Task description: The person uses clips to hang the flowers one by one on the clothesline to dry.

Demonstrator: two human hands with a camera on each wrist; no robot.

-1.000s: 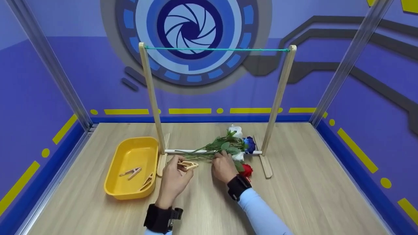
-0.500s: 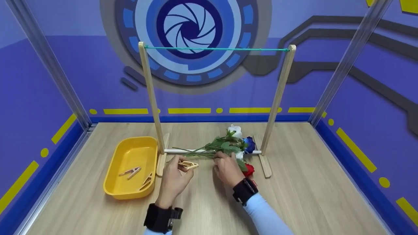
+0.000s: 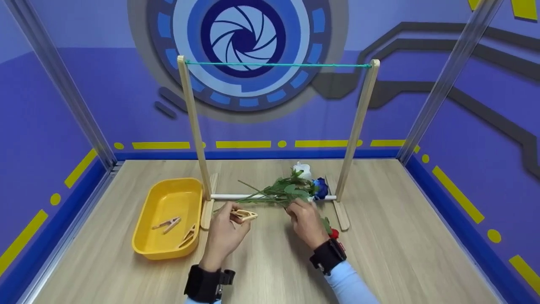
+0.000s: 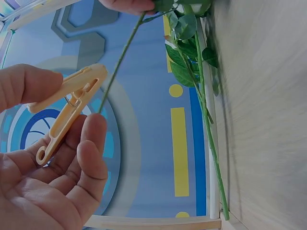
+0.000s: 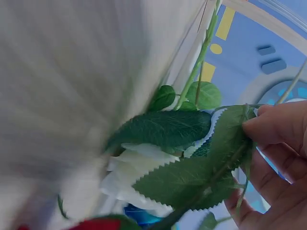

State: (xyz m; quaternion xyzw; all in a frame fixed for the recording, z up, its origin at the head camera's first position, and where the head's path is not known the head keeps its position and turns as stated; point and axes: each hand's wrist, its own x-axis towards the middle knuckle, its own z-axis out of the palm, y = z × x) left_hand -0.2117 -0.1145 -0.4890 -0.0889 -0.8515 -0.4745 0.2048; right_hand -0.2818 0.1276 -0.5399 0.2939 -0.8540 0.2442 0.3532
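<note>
Red rose [image 3: 333, 232] by its leafy stem, lifted just off the bench [image 3: 400, 253], pinched in right hand [image 3: 307, 221] fingers, left hand [image 3: 223, 232] fingers curled round wooden clothespin [image 3: 244, 215], other flowers [image 3: 310, 181] lying across rack base, yellow tray [image 3: 168, 219] left.

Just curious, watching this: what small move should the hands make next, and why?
Probably lift the flower stem toward the string: the right hand grips it near the leaves, the left hand pinches a clothespin, and nothing hangs there.
</note>
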